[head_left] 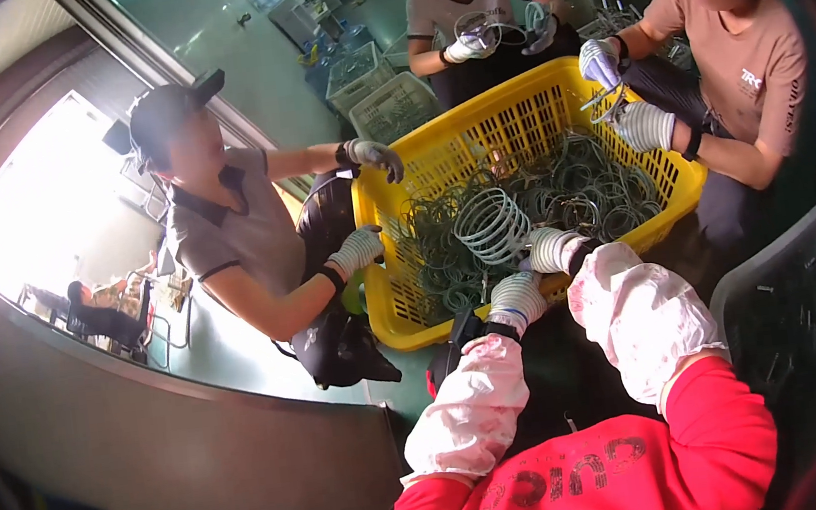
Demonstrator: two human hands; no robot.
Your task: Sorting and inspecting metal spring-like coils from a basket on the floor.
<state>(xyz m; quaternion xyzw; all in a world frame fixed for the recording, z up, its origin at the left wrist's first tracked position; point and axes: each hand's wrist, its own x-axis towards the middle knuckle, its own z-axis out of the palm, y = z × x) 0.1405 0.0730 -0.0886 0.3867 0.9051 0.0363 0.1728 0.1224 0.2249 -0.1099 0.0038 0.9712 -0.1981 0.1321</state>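
A pale, spring-like wire coil (491,226) stands tilted above a tangled heap of dark green-grey wire rings (612,186) in a big yellow plastic basket (398,329). Both my hands wear striped gloves and meet at the basket's near rim. My right hand (552,250) is closed on the lower right end of the coil. Just below and left of it, my left hand (517,298) has its fingers curled by the coil's near end. What these left fingers grip is hidden.
Three gloved co-workers sit around the basket: one at left (233,224), one at the far side (476,15) and one at right (732,47). The far and right ones hold wire rings. A grey crate (734,293) stands at my right. More crates (395,107) stand behind.
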